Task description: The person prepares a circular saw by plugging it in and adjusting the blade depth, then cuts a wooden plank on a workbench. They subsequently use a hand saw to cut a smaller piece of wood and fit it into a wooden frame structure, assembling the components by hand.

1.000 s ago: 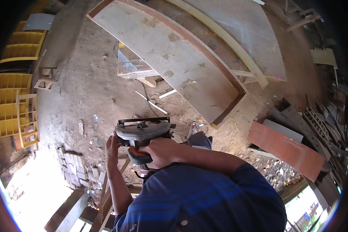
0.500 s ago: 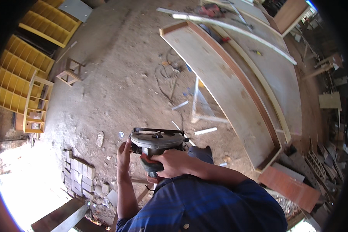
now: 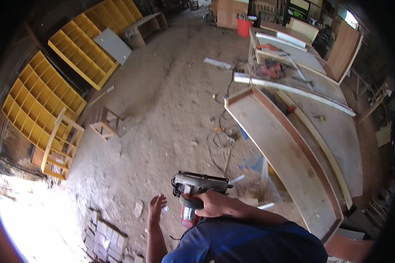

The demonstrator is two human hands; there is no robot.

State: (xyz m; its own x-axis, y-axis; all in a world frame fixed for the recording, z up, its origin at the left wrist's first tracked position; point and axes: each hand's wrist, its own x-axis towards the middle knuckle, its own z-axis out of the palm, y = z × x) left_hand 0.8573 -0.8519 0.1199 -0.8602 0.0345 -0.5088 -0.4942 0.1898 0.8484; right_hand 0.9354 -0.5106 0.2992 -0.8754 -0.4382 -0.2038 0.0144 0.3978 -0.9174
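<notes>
The left hand (image 3: 155, 209) has separated from the circular saw (image 3: 202, 180) and stands unclosed, left of the grip. The right hand (image 3: 214, 203) is clamped around the saw's handle (image 3: 191, 202).

The saw (image 3: 202, 181), in the right hand (image 3: 216, 203), is right of the left hand (image 3: 155, 207), with bricks (image 3: 105, 240), stool (image 3: 102, 116) and shelves (image 3: 43, 101) to the left and the tray (image 3: 280, 151) right.

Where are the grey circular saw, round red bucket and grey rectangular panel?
Grey circular saw (image 3: 198, 181): head view, grey housing.
Round red bucket (image 3: 245, 29): head view, side wall.
Grey rectangular panel (image 3: 113, 46): head view, broad face.
</notes>
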